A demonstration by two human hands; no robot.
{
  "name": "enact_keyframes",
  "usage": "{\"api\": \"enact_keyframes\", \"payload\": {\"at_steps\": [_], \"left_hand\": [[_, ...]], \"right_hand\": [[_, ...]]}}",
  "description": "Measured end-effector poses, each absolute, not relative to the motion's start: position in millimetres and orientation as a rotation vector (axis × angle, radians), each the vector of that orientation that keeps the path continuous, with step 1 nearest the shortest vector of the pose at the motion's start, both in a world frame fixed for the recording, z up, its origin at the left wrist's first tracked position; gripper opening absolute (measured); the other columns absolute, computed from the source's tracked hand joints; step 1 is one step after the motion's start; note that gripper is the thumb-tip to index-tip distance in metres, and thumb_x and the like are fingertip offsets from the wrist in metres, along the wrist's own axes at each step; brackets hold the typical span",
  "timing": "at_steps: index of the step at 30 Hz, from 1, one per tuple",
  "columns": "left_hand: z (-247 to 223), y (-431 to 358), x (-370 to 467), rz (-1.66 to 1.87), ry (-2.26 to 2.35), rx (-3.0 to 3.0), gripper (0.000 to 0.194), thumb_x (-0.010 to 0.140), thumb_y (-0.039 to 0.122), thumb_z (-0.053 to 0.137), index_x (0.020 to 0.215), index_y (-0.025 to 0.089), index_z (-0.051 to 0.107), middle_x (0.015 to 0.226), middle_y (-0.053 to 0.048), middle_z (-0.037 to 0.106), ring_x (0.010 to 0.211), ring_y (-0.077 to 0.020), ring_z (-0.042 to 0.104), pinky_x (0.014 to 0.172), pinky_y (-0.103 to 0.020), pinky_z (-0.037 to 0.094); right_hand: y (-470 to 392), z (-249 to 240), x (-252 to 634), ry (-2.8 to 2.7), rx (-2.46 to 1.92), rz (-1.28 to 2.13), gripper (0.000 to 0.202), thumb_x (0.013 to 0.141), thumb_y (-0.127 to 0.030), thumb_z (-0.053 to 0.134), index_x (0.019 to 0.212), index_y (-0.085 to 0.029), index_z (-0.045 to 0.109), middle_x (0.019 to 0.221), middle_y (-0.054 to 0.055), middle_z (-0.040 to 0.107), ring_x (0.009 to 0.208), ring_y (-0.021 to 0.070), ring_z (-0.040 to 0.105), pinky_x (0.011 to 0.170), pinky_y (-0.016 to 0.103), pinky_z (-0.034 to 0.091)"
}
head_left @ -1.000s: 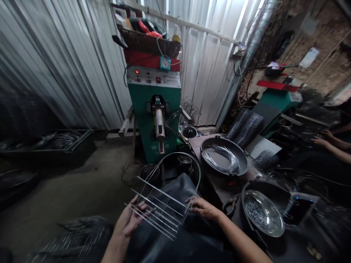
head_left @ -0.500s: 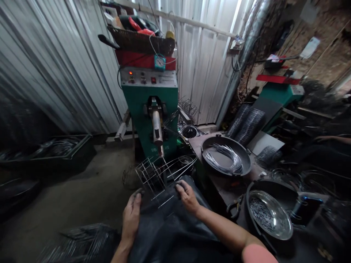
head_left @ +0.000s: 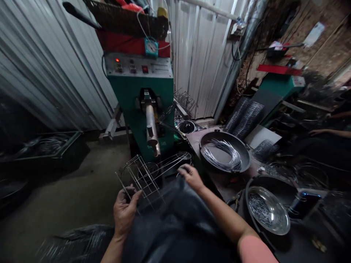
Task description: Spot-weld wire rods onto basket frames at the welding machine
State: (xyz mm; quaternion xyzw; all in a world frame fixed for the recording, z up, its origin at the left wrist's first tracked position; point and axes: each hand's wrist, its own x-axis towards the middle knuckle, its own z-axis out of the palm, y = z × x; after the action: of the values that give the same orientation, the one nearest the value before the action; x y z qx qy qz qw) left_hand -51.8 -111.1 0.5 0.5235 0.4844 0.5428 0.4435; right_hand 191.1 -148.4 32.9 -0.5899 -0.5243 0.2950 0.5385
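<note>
A thin wire rack (head_left: 145,179) with a grid-like body and a long narrow loop is in front of me, over my dark apron (head_left: 175,219). My left hand (head_left: 126,206) has its thumb and fingers closed round the rack's near left wires. By the loop end is my right hand (head_left: 192,177), fingers curled together; whatever is between them is hidden. Just beyond the rack stands a green machine (head_left: 123,95) with a metal arm (head_left: 151,122) pointing down towards it. The rack sits below the arm's tip, apart from it.
On the right bench, a black pan (head_left: 204,157) holds a coil of bent wires (head_left: 222,155). A steel bowl (head_left: 282,219) of small metal pieces and a phone (head_left: 305,204) are nearer. Wire pieces (head_left: 79,241) lie lower left. Another person's hand (head_left: 318,132) is at far right.
The rack has shifted left and turned, away from the machine arm's tip. My left hand has moved left and closed on its wires; my right hand has risen slightly. The view has shifted too.
</note>
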Motion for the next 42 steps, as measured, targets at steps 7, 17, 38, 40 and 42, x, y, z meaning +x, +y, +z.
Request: {"api": "enact_keyframes", "payload": {"at_steps": [7,17,38,40,42], "left_hand": [[-2.8,-105.8,-67.2,1.305,1.154,1.260,0.027,0.064,0.037,0.072,0.076,0.021,0.054,0.081,-0.002,0.061,0.106,-0.0235,0.056,0.089,-0.030,0.042],[4.1,-106.8,-72.9,1.249,1.102,1.256,0.024,0.063,0.034,0.073,0.075,0.022,0.056,0.081,-0.001,0.061,0.105,-0.0229,0.056,0.097,-0.035,0.038],[0.0,-90.7,-62.6,1.160,1.120,1.317,0.024,0.060,0.033,0.073,0.073,0.020,0.057,0.074,0.000,0.058,0.083,-0.0180,0.057,0.077,-0.025,0.042],[3.2,-90.5,-48.9,1.145,1.110,1.375,0.023,0.063,0.034,0.071,0.073,0.020,0.056,0.072,0.001,0.056,0.073,-0.0153,0.053,0.068,-0.023,0.040],[6.7,-89.0,-37.3,1.144,1.099,1.412,0.022,0.065,0.035,0.070,0.073,0.020,0.055,0.068,0.002,0.053,0.066,-0.0134,0.049,0.063,-0.022,0.038]], "right_hand": [[-121.2,45.5,299.9,-1.116,-1.647,0.442,0.022,0.069,-0.036,0.059,0.078,-0.017,0.056,0.076,0.002,0.061,0.074,0.0162,0.054,0.072,0.029,0.043],[-102.8,43.0,313.8,-1.593,-1.564,0.984,0.026,0.067,-0.029,0.065,0.089,-0.016,0.067,0.089,0.002,0.067,0.087,0.0172,0.060,0.086,0.032,0.043],[-101.1,57.2,258.1,-2.084,-1.403,0.930,0.019,0.073,-0.020,0.065,0.091,-0.018,0.070,0.082,0.001,0.069,0.079,0.0174,0.064,0.074,0.026,0.046],[-96.9,51.7,231.9,-2.112,-1.430,0.799,0.015,0.076,-0.019,0.064,0.089,-0.017,0.070,0.080,0.001,0.069,0.078,0.0169,0.063,0.071,0.025,0.045],[-92.8,45.7,209.6,-2.134,-1.467,0.677,0.012,0.077,-0.019,0.063,0.088,-0.017,0.069,0.081,0.003,0.068,0.078,0.0171,0.063,0.070,0.024,0.044]]}}
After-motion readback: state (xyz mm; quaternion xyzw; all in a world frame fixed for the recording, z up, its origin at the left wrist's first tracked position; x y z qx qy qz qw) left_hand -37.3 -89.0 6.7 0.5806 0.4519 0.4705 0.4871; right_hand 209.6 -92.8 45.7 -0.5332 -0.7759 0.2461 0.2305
